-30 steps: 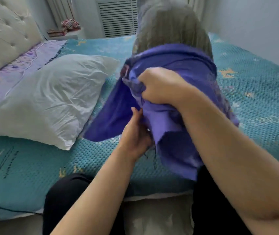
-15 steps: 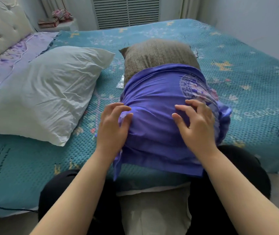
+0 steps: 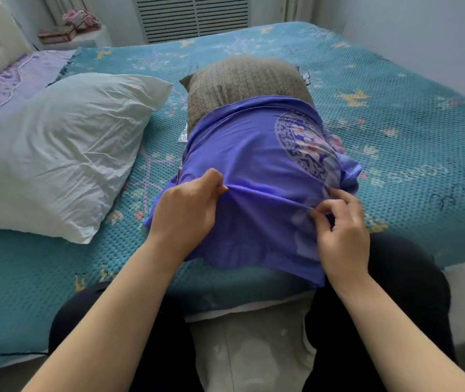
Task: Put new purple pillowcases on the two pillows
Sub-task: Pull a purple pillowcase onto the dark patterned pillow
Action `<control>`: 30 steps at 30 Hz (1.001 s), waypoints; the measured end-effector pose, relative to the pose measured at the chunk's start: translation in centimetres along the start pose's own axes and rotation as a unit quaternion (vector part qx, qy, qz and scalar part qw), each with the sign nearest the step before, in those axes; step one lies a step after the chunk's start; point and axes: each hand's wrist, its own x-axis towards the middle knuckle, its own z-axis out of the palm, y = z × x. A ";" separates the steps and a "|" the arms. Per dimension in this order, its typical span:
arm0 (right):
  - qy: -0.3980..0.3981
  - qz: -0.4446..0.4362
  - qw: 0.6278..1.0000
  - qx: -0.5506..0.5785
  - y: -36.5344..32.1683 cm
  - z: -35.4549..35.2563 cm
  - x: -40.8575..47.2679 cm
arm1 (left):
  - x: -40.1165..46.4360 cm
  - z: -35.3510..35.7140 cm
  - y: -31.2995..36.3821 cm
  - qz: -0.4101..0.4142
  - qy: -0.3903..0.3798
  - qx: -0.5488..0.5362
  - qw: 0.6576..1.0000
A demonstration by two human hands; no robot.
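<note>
Your left hand [image 3: 188, 205] and right hand [image 3: 341, 230] both pinch the soft purple printed pillowcase [image 3: 254, 171] at its near end, so the grey-brown knitted pillow [image 3: 242, 80] on the bed runs straight away from you, far half bare.

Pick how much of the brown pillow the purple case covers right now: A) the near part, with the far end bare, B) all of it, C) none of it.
A: the purple case wraps the near part while the far end of the brown pillow sticks out bare; both hands pinch the cloth.
</note>
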 end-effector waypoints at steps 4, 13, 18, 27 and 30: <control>-0.009 0.083 0.994 0.068 -2.0 -0.3 2.4 | 1.5 1.6 0.1 -0.113 -0.080 -0.046 0.989; -0.439 0.000 0.895 -0.076 -0.3 -3.7 11.8 | 4.2 -0.4 -3.7 -0.156 -0.281 0.020 0.947; -0.109 -0.072 0.990 -0.052 -2.2 -1.6 8.4 | 4.0 1.3 -2.5 -0.243 -0.058 -0.081 0.965; -0.332 0.107 0.926 0.142 1.3 -0.9 11.5 | 3.4 0.0 -7.1 -0.204 -0.371 -0.210 0.881; -0.341 0.028 0.936 0.077 0.3 -1.9 11.4 | 2.4 -0.8 -8.2 -0.231 -0.317 -0.241 0.888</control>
